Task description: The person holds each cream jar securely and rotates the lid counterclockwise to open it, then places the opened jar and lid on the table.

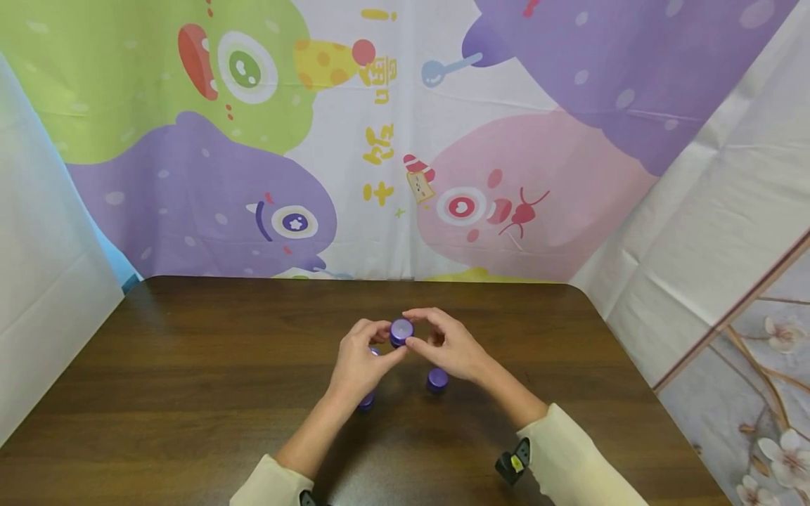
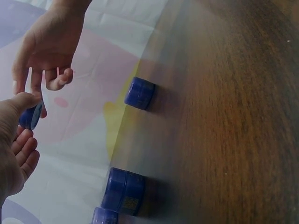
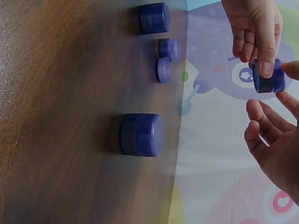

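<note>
Both hands are raised over the middle of the dark brown wooden surface [image 1: 190, 393], closer to its far edge than its near one. Left hand [image 1: 361, 362] pinches a small round purple plastic jar [image 1: 401, 330] between thumb and fingers, holding it up off the surface. Right hand [image 1: 452, 348] meets it from the other side, fingertips touching the same jar; right wrist view shows the fingers [image 3: 259, 116] loosely spread and only lightly curled beside the jar [image 3: 268, 76], not wrapped round it. In the left wrist view the jar [image 2: 31, 115] sits at the left thumb tip with the right hand [image 2: 46, 46] just above.

On the surface under the hands: a second purple round jar [image 1: 437, 379] just below the right hand, a third purple jar [image 1: 366, 401] partly hidden under the left wrist, and two small purple caps [image 3: 167, 58] near the third, one of them peeking out beside the left hand.

Cream long sleeves [image 1: 569, 457] on both arms, with a black wrist-mounted camera [image 1: 515, 460] on the right. A colourful cartoon monster backdrop cloth [image 1: 253, 140] hangs behind the far edge.
</note>
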Available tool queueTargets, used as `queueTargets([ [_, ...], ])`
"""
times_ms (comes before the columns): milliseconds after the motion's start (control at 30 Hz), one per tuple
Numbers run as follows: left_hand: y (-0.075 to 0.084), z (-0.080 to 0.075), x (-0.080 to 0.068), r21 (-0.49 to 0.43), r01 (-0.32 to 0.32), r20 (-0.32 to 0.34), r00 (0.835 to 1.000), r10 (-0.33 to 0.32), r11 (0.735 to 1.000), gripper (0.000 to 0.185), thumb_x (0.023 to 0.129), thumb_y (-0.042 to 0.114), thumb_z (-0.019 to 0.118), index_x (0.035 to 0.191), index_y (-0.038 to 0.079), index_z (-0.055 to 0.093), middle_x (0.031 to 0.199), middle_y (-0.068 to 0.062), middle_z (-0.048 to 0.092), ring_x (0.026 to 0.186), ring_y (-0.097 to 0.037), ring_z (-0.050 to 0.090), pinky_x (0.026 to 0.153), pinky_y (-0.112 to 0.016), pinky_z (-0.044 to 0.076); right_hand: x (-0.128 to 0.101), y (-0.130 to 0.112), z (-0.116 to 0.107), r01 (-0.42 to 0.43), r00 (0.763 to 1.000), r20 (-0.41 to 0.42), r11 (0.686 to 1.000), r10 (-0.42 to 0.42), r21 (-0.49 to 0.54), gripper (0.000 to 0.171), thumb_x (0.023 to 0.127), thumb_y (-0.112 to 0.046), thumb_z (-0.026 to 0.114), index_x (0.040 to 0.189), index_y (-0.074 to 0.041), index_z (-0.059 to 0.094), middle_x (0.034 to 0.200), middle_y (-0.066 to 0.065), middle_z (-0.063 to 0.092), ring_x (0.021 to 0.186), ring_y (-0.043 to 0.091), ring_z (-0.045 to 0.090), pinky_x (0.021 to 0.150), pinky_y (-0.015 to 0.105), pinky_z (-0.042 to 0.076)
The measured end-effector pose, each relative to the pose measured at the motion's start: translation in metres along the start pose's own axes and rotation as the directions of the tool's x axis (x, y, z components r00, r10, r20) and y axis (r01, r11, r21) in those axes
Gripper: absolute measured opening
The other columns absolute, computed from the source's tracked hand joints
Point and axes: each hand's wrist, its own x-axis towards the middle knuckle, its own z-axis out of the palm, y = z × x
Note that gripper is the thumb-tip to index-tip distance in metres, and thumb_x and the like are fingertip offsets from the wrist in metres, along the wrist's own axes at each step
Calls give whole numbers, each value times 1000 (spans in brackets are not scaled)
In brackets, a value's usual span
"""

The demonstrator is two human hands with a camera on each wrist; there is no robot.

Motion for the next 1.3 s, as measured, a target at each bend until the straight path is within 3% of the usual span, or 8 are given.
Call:
queueTargets([
  [133,0,0,1,10,2,1,1000,-2,1000,32,71,16,81,97,3,68,86,-6,61,81,-20,62,75,-39,54,0,0,0,-18,1000,-3,1000,18,18,42,86,-10,67,124,-1,54,113,16,60,58,9,44,53,18,38],
  [367,-1,-1,1,16,5,-1,1000,-5,1000,31,71,17,81,97,4,69,86,-6,61,82,-21,63,75,-35,53,2,1,1,-20,1000,-11,1000,20,24,34,85,-9,67,116,0,58,102,16,59,57,8,43,53,17,37],
  [700,-2,0,2,20,4,-8,1000,-4,1000,33,69,16,82,96,4,68,86,-6,61,82,-22,62,73,-33,53,2,0,-1,-27,1000,0,999,27,17,44,86,-9,66,126,0,52,115,18,60,56,7,42,51,16,37],
  [900,-1,0,2,16,11,-5,1000,-11,1000,33,69,15,82,96,2,68,86,-7,61,82,-22,63,76,-38,54,3,0,0,-45,999,-9,999,45,22,36,84,-11,69,115,0,55,82,8,56,53,6,41,49,16,35],
  [967,-1,0,2,13,10,-6,1000,-10,1000,33,69,16,82,96,3,68,86,-7,61,82,-22,62,75,-38,54,3,0,-1,-40,999,-7,999,40,25,33,84,-10,68,114,-1,56,79,7,53,54,7,41,49,16,35],
  [1167,-2,0,1,7,-2,-14,1000,2,1000,32,69,17,83,95,5,69,85,-6,61,81,-21,61,71,-33,53,2,1,-1,7,1000,-2,1000,-7,26,34,86,-7,66,118,1,57,105,16,60,56,8,42,52,17,36],
  [1300,-2,-1,1,16,-7,-19,1000,8,1000,32,69,17,83,95,4,69,85,-5,61,81,-19,61,71,-26,52,2,1,0,-3,1000,-4,1000,3,25,39,85,-8,67,120,1,55,108,15,60,56,7,42,51,16,36],
])
